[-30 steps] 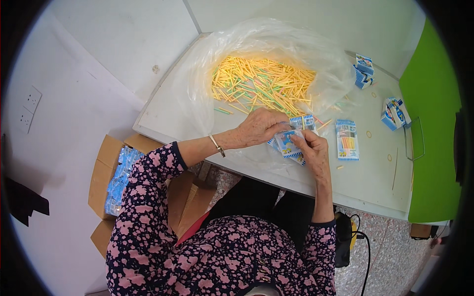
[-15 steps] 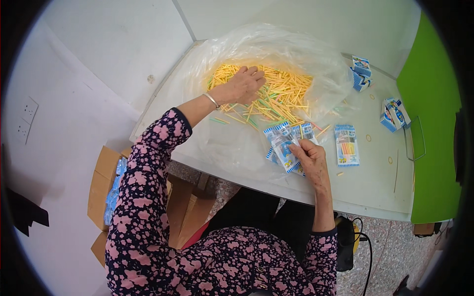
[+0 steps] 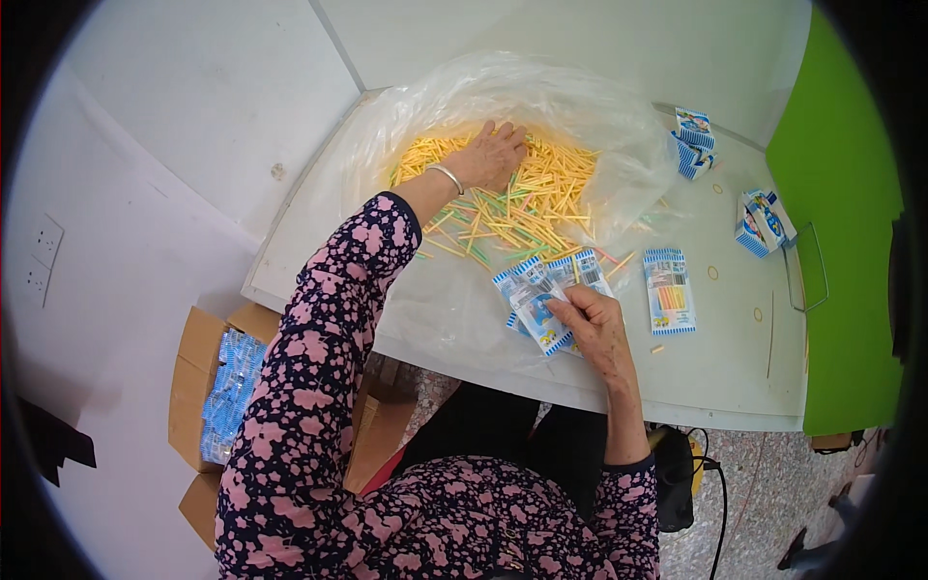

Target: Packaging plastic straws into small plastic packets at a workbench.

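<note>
Apparently picking step: left hand (image 3: 491, 157) on yellow sticks (image 3: 561, 186), upper middle of frame, grip unclear; right hand (image 3: 596, 329) pinches blue-white packet (image 3: 533, 302) near frame center. Next move likely needs light fingers.

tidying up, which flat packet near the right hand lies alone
The packet right of the right hand, pink and yellow sticks showing; the other flat packets overlap at that hand.

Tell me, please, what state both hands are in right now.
Left hand: at the mostly yellow sticks; whether open or closed cannot be told.
Right hand: closed, holding a blue-and-white packet.
</note>
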`<act>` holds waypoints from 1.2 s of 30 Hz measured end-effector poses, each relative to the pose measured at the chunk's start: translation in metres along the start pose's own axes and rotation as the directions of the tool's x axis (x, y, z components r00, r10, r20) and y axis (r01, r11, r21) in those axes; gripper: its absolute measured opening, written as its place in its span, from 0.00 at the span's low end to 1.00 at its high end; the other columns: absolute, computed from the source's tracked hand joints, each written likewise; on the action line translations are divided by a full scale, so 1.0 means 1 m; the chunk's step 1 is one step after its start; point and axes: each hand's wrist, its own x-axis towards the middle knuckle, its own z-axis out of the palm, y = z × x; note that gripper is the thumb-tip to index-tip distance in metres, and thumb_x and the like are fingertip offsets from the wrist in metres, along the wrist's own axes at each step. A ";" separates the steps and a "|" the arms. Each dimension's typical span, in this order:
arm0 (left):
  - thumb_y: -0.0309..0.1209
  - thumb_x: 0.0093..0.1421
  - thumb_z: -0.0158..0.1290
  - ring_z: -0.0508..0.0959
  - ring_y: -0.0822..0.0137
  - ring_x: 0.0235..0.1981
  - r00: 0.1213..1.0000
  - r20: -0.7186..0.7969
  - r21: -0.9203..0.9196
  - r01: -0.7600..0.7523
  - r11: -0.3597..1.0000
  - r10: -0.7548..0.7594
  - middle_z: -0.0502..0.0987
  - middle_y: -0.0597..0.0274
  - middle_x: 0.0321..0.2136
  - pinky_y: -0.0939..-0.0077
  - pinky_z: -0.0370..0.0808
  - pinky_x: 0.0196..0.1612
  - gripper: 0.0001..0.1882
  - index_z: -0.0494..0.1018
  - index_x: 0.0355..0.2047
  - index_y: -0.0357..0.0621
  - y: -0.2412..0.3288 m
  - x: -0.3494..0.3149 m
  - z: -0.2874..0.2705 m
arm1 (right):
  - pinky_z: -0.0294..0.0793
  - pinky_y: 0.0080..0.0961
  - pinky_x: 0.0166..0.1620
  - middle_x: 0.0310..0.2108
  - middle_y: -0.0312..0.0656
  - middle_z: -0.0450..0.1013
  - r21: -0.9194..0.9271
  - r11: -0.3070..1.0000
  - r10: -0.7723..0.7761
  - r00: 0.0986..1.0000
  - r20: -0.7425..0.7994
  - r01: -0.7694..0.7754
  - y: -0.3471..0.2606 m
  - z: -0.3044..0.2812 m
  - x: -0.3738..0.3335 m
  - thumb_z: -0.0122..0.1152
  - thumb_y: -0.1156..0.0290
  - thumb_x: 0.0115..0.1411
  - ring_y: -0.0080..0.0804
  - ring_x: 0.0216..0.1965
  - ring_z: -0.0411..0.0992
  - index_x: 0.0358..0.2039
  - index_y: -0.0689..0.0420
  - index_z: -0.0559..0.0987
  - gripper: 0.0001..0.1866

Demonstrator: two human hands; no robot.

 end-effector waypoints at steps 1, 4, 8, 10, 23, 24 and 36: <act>0.28 0.43 0.50 0.63 0.59 0.46 1.000 0.002 0.018 0.016 1.000 -0.016 0.64 0.52 0.44 0.64 0.61 0.46 0.18 0.68 0.37 0.38 0.003 0.001 -0.001 | 0.57 0.14 0.23 0.17 0.29 0.65 0.009 1.000 -0.003 1.000 0.001 0.003 0.000 -0.001 0.000 0.58 0.73 0.54 0.13 0.20 0.58 0.27 0.65 0.77 0.07; 0.29 0.45 0.49 0.63 0.58 0.47 1.000 0.005 0.069 0.021 0.997 -0.022 0.64 0.52 0.44 0.62 0.60 0.49 0.17 0.68 0.38 0.38 0.008 0.002 -0.004 | 0.57 0.14 0.23 0.17 0.28 0.65 0.000 1.000 -0.014 1.000 -0.012 0.014 -0.003 -0.001 -0.001 0.58 0.73 0.54 0.13 0.20 0.58 0.26 0.64 0.77 0.07; 0.28 0.47 0.48 0.63 0.59 0.48 1.000 0.027 0.131 0.011 0.991 -0.014 0.64 0.53 0.43 0.60 0.60 0.50 0.14 0.68 0.37 0.38 0.019 0.002 -0.011 | 0.56 0.14 0.22 0.16 0.28 0.64 0.015 1.000 0.014 1.000 -0.024 -0.014 -0.003 -0.004 -0.002 0.58 0.72 0.54 0.13 0.20 0.57 0.25 0.64 0.77 0.08; 0.27 0.47 0.47 0.64 0.58 0.46 1.000 -0.015 0.109 0.010 0.994 -0.009 0.65 0.52 0.42 0.61 0.60 0.48 0.13 0.67 0.35 0.38 0.016 -0.005 -0.011 | 0.54 0.14 0.22 0.15 0.27 0.63 0.002 1.000 0.021 1.000 -0.018 -0.021 -0.003 -0.003 -0.001 0.58 0.70 0.54 0.12 0.19 0.56 0.24 0.64 0.77 0.09; 0.35 0.59 0.43 0.71 0.60 0.43 0.811 0.296 -0.669 0.553 0.497 -0.504 0.72 0.52 0.35 0.61 0.63 0.47 0.12 0.66 0.37 0.38 -0.012 -0.024 -0.068 | 0.57 0.12 0.23 0.17 0.26 0.66 0.032 0.994 0.109 0.994 -0.007 -0.109 -0.007 -0.011 0.001 0.57 0.67 0.56 0.11 0.19 0.58 0.25 0.62 0.77 0.10; 0.35 0.59 0.43 0.71 0.60 0.43 0.812 0.291 -0.669 0.551 0.500 -0.505 0.72 0.52 0.35 0.61 0.63 0.47 0.12 0.66 0.37 0.38 -0.011 -0.027 -0.073 | 0.59 0.12 0.24 0.19 0.27 0.68 0.130 0.987 0.103 0.994 -0.043 -0.097 -0.005 -0.010 0.003 0.55 0.67 0.57 0.10 0.20 0.60 0.25 0.62 0.77 0.10; 0.27 0.60 0.44 0.75 0.61 0.35 0.789 0.527 -0.507 -0.006 -0.862 -0.315 0.73 0.54 0.30 0.67 0.74 0.41 0.07 0.66 0.35 0.36 0.063 -0.002 -0.099 | 0.65 0.26 0.49 0.38 0.44 0.71 0.888 0.419 0.378 0.854 -0.358 0.187 -0.015 0.020 0.087 0.46 0.70 0.62 0.32 0.41 0.69 0.42 0.66 0.69 0.13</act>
